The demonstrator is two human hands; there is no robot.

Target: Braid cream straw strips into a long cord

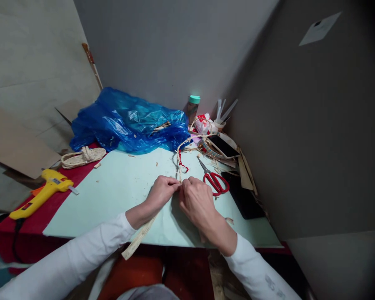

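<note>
Between the two hands ran a straw strip (140,238) — the left hand (162,192) and the right hand (197,203) were both closed on it, fingertips pinching it where they met. Just right of the right hand lay red scissors (216,182); beyond both hands, a blue plastic bag (128,121).

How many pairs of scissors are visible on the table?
1. The red-handled scissors lie on the pale green mat, just right of the right hand. More could be hidden under the blue plastic bag.
</note>
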